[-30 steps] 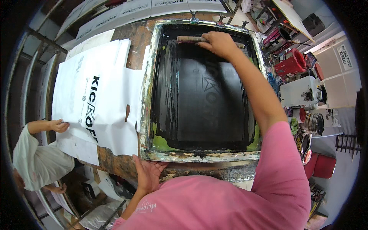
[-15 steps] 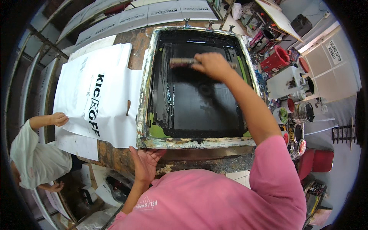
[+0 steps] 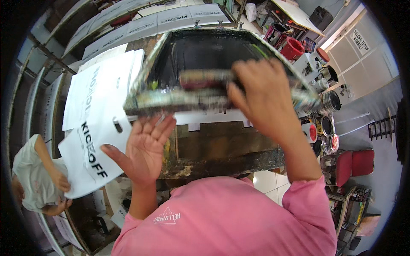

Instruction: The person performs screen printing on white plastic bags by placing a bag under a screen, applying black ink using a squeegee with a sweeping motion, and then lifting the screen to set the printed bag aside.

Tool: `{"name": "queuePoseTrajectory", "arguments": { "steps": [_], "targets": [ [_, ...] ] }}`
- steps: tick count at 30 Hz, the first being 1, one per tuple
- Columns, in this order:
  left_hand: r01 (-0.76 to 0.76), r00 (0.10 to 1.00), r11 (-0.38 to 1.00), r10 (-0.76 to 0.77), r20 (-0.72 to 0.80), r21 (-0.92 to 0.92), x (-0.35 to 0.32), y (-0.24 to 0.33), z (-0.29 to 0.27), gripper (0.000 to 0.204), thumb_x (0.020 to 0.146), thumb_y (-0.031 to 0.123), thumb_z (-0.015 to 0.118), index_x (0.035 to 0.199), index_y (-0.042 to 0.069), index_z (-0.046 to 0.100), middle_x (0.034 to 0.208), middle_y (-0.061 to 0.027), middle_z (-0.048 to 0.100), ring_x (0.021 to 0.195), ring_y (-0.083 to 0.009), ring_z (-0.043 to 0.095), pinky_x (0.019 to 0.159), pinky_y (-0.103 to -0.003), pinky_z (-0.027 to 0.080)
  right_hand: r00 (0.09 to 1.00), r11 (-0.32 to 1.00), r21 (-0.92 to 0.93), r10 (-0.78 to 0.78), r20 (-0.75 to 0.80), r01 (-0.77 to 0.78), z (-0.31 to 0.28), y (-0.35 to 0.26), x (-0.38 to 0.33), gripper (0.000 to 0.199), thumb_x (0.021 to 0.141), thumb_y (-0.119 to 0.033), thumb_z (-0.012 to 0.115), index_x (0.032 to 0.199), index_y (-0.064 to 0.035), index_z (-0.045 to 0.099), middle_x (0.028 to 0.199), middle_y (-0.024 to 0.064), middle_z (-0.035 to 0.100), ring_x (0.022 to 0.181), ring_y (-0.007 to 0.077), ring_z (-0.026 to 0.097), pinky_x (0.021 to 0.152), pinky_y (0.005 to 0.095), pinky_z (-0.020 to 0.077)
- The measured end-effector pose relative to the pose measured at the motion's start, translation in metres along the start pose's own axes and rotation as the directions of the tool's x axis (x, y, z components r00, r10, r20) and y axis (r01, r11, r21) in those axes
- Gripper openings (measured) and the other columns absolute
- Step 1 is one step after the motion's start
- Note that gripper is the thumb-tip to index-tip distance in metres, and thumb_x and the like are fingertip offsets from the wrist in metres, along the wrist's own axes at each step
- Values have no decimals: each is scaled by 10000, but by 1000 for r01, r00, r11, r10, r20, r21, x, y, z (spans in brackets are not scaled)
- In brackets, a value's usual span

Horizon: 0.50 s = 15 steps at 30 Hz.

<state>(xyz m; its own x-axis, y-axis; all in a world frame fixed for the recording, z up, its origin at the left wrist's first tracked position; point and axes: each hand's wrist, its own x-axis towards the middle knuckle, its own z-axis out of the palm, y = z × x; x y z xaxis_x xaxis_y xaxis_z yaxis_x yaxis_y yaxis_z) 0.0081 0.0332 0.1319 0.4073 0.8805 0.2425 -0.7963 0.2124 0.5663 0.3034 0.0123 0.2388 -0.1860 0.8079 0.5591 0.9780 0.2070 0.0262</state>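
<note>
A screen-printing frame [image 3: 171,101] with a dark, ink-coated mesh [image 3: 209,53] is tilted, its near edge raised off the wooden table. My right hand [image 3: 262,96] grips a wood-handled squeegee [image 3: 204,80] over the frame's near part; both are smeared by motion. Palm up, my left hand [image 3: 147,149] is open with fingers stretched, its fingertips at the underside of the frame's near left edge. White material with dark marks shows just below that edge, mostly hidden. Beside my left hand, a white printed bag [image 3: 92,149] with a cut-out handle is held by another person's hand [image 3: 62,183].
More white printed sheets [image 3: 102,81] lie on the table [image 3: 226,145] left of the frame. Racks with printed bags [image 3: 141,27] stand behind and left. Ink cans [image 3: 331,101] and a red bucket [image 3: 293,48] crowd the right side. A red chair [image 3: 352,166] stands farther right.
The frame's near edge has risen from the table. My right hand and the squeegee have come nearer to me. My left hand has risen with the frame. The other person has pulled a bag nearer.
</note>
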Motion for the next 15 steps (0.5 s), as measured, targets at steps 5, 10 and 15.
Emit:
{"name": "queuePoseTrajectory", "arguments": {
  "steps": [5,10,15],
  "targets": [
    [-193,977,478,13,213,857,36,-29,-27,1187,868,912,411,1627,9,285,1648,-282,305,1563,-469,201,1249,-652,99,967,999,-34,-47,-250,40,1,23,50,349,934,-365,627,1074,-49,672,830,166,683,810,378,669,891,511,427],
    [21,997,-805,-31,-76,593,7,-81,-95,1107,925,845,412,1667,45,221,1722,-260,167,1619,-416,37,1188,-732,-133,967,999,-1,-37,-253,38,-15,38,85,409,930,-370,552,783,-1,651,661,145,619,627,310,604,676,444,488],
    [25,979,-745,-116,-167,667,4,-91,-105,1092,913,832,462,1645,38,293,1700,-234,260,1619,-373,91,1182,-734,-125,974,996,64,66,-217,-53,-25,34,113,467,906,-366,525,644,11,610,511,120,556,475,238,553,543,419,490]
  ]
}}
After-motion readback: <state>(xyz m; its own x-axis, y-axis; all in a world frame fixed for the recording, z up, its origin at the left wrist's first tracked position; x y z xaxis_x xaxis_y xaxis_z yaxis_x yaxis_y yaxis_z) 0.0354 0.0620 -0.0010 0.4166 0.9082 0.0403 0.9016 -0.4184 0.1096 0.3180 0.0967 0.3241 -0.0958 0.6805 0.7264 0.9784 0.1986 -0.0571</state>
